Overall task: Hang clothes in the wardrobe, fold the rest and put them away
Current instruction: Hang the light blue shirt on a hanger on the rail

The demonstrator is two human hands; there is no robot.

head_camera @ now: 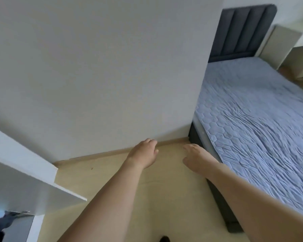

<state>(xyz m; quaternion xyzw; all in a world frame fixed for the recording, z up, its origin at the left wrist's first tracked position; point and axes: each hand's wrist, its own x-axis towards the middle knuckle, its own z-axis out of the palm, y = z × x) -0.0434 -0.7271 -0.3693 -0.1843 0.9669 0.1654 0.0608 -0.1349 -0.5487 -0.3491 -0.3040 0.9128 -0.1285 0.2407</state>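
While both bare forearms stretch forward over the pale wooden floor [112, 180], neither hand carries anything: the left hand [143, 154] hangs with its fingers [151, 143] loosely curled and released, touching nothing, and the right hand [196, 158] beside it is just as relaxed, fingers [188, 147] drooping, nothing grasped. Low at the left edge sits a white wardrobe door [24, 180], swung open, with something dark and blurred [7, 219] beneath it that I cannot identify. Beyond the hands rises the plain white wall [103, 67], with the beige skirting board [112, 151] along its foot. To the right lies the bed with a crumpled pale blue quilted cover [261, 128], and further back its dark grey padded headboard [243, 30]. No clothes show on it, so where the task's garments are I cannot tell; my read is that little or nothing is left to put away, or the rest lies out of view. The risk now: the open door's corner stands close by the left arm, and a careless turn could knock into it.
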